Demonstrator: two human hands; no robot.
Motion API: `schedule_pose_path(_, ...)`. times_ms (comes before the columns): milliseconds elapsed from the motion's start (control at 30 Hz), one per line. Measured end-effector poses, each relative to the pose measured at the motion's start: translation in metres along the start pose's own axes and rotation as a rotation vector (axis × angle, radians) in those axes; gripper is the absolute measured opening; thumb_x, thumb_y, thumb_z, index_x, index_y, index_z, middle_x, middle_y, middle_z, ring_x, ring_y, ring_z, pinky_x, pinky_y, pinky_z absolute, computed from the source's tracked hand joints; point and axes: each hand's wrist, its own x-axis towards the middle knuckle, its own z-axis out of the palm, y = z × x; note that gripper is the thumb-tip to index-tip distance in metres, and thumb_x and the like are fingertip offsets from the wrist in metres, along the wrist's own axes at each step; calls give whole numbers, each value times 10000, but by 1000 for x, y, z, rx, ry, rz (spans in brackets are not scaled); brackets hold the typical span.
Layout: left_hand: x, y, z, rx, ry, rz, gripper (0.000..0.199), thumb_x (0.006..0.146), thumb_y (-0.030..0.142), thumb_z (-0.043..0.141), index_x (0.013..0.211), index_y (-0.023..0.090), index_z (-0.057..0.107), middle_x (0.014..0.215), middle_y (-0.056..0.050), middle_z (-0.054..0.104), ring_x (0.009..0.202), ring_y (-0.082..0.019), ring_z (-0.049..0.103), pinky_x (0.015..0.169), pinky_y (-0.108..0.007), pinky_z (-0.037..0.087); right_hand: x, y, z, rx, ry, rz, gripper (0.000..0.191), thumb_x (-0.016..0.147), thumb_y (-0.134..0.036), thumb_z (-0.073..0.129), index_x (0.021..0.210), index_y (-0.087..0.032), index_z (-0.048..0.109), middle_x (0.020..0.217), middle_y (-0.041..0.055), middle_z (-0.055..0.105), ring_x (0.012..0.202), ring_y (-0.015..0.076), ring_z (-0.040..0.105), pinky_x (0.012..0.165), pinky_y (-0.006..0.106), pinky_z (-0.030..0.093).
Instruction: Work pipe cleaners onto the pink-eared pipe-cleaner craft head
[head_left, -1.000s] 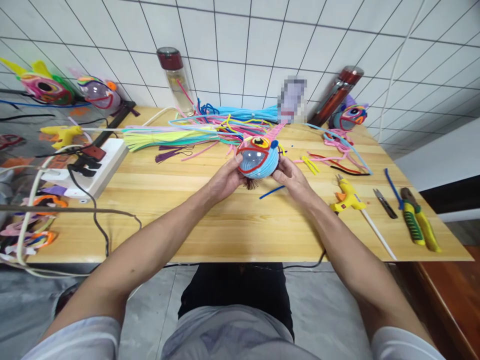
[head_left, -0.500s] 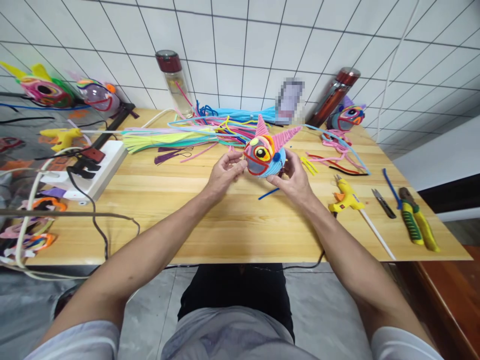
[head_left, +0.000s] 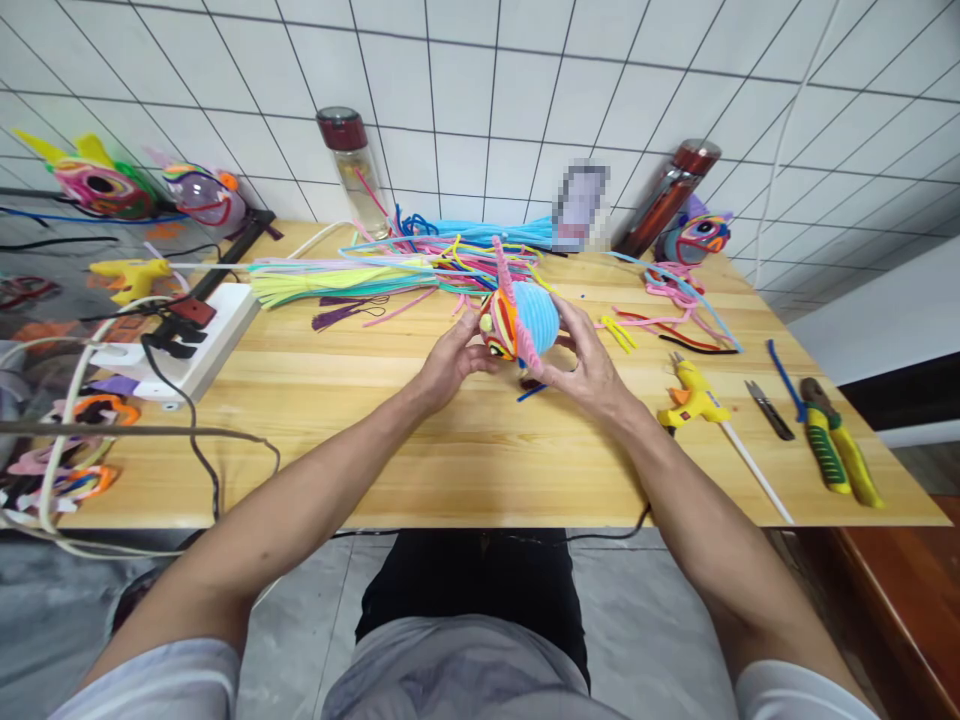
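Note:
A round craft figure (head_left: pixel 538 318) with a light blue ribbed back, an orange, red and yellow face and pink pointed horns is held between both hands above the wooden table (head_left: pixel 450 460). My left hand (head_left: pixel 454 362) grips it at the face side, its fingers curled against the lower left. On the other side my right hand (head_left: pixel 583 355) holds the blue back, with the thumb near the lower pink horn. Below the figure lies a short dark blue stem (head_left: pixel 532 392). The face is turned left and down, partly hidden.
Pipe cleaner bundles (head_left: pixel 337 280) lie behind the hands. At right are a yellow glue gun (head_left: pixel 694 395), a small cutter (head_left: pixel 769 410) and pliers (head_left: pixel 829 440). A power strip (head_left: pixel 206 345) and cables are at left. Two bottles (head_left: pixel 352 175) (head_left: pixel 667 195) stand behind.
Both hands have turned the figure, so its face now points left and down and more of the blue back shows. The view has shifted slightly.

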Motion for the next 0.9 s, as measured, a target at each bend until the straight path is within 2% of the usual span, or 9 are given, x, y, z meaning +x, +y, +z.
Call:
schedule_pose_path(100, 0, 0, 0, 15, 8, 16, 701, 783, 758, 803, 1177, 185, 706, 1058, -95, 762, 874, -211, 735, 739, -306, 608, 0, -3, 1, 116, -3, 30, 811, 935, -706, 668, 1645, -391, 433, 1705, 85, 448, 1508, 374, 511, 1164, 600, 533)
schedule_pose_path(200, -1, 0, 1, 19, -5, 22, 758, 735, 711, 873, 1267, 208, 675, 1072, -77, 760, 912, -211, 728, 767, -312, 603, 1, 0, 3, 192, 50, 66, 726, 964, -687, 641, 1604, -375, 500, 1675, 84, 498, 1480, 358, 550, 1172, 583, 530)
schedule_pose_path(367, -1, 1, 4, 24, -47, 32, 794, 681, 626, 952, 1308, 243, 651, 1318, -87, 715, 1139, -237, 709, 933, -331, 584, 1, 0, 5, 209, 105, 117, 825, 894, -690, 741, 1605, -360, 483, 1622, 108, 570, 1469, 352, 569, 1162, 571, 536)
schedule_pose_path(467, -1, 1, 3, 64, -31, 69, 808, 638, 632, 974, 1261, 225, 661, 1358, -98, 694, 1210, -257, 684, 1009, -346, 556, 2, -2, 6, 196, 105, 114, 876, 863, -702, 769, 1604, -338, 479, 1608, 131, 579, 1468, 359, 568, 1153, 585, 542)
schedule_pose_path(600, -1, 1, 1, 163, -30, 95, 783, 645, 659, 959, 1211, 193, 681, 1252, -109, 735, 1203, -284, 690, 1064, -406, 540, 2, -4, 7, 160, 96, 119, 875, 832, -696, 804, 1575, -335, 515, 1603, 137, 574, 1422, 365, 601, 1116, 585, 569)
schedule_pose_path(733, -4, 6, 7, 203, -114, 144, 679, 696, 613, 950, 1168, 197, 695, 1132, -97, 774, 1145, -292, 723, 1079, -453, 547, 0, -3, 8, 149, 73, 145, 879, 830, -688, 809, 1573, -318, 519, 1601, 151, 577, 1355, 358, 653, 1096, 580, 580)
schedule_pose_path(833, -5, 9, 10, 274, -145, 168, 625, 714, 604, 942, 1134, 197, 721, 1087, -91, 785, 1106, -298, 736, 1068, -463, 558, -1, -1, 9, 147, 40, 165, 883, 843, -673, 805, 1586, -302, 507, 1602, 155, 584, 1358, 357, 657, 1118, 582, 564)
schedule_pose_path(900, -5, 8, 9, 323, -124, 175, 612, 699, 589, 955, 1103, 192, 724, 1060, -86, 784, 1099, -297, 735, 1048, -448, 563, -1, -1, 9, 150, 21, 166, 869, 847, -663, 806, 1585, -314, 510, 1601, 140, 590, 1366, 353, 655, 1126, 577, 559)
